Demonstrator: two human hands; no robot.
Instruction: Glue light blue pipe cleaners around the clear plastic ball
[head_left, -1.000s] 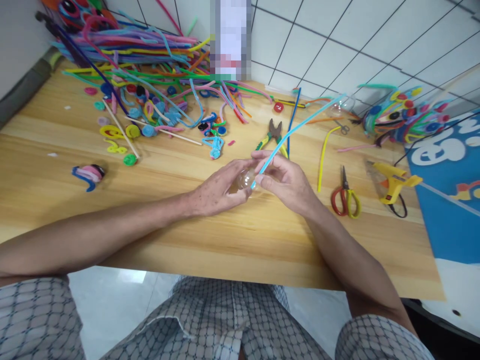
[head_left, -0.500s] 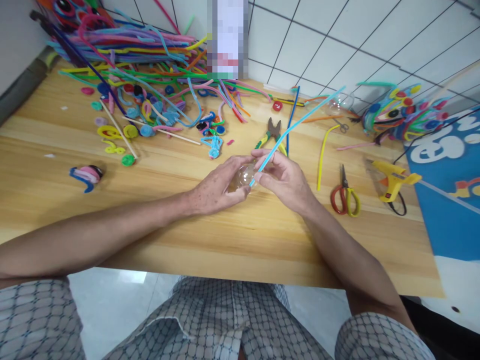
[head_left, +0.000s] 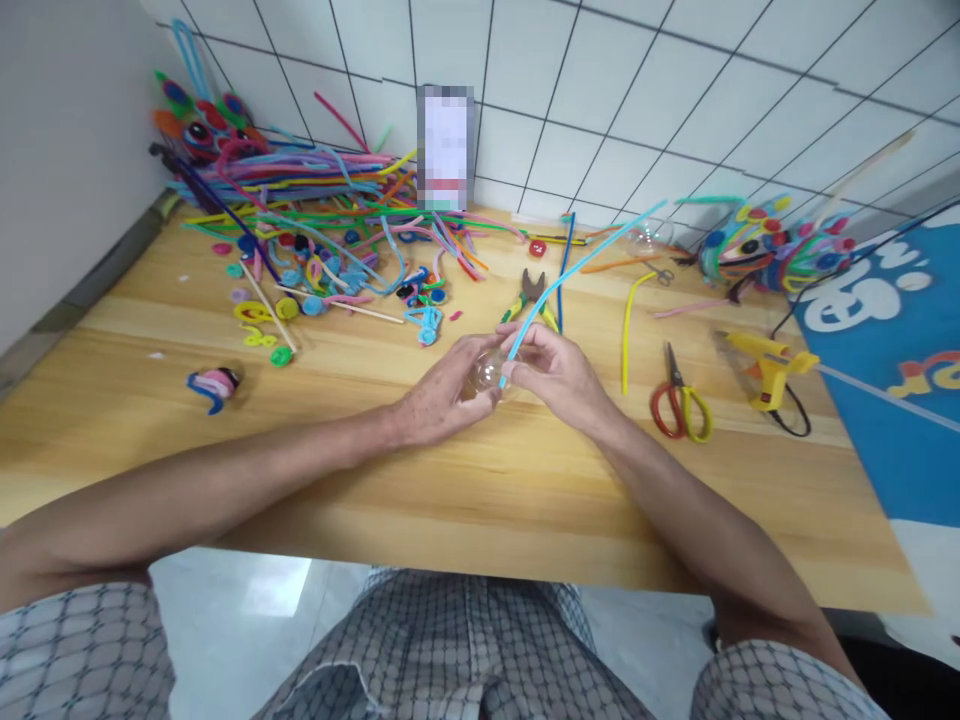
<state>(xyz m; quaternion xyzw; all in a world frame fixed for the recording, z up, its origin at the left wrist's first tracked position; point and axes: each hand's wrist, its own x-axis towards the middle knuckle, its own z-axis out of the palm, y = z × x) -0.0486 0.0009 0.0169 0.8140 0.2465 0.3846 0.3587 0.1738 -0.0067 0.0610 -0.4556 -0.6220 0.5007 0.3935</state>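
Both hands meet over the middle of the wooden table (head_left: pixel 465 500). My left hand (head_left: pixel 442 395) is closed around a small clear plastic ball (head_left: pixel 489 372). My right hand (head_left: pixel 559 375) pinches a long light-blue pipe cleaner (head_left: pixel 574 268) near its lower end, right against the ball. The pipe cleaner rises up and to the right toward the tiled wall.
A heap of coloured pipe cleaners (head_left: pixel 315 215) and coiled pieces lies at the back left. Pliers (head_left: pixel 531 295), a yellow pipe cleaner (head_left: pixel 626 320), red-and-yellow scissors (head_left: pixel 679 400) and a yellow glue gun (head_left: pixel 765 365) lie to the right. A blue mat (head_left: pixel 892 380) covers the right edge.
The camera has tilted up and pulled back, showing more wall. Both hands stay together on the ball and the blue pipe cleaner, with little change in grip.
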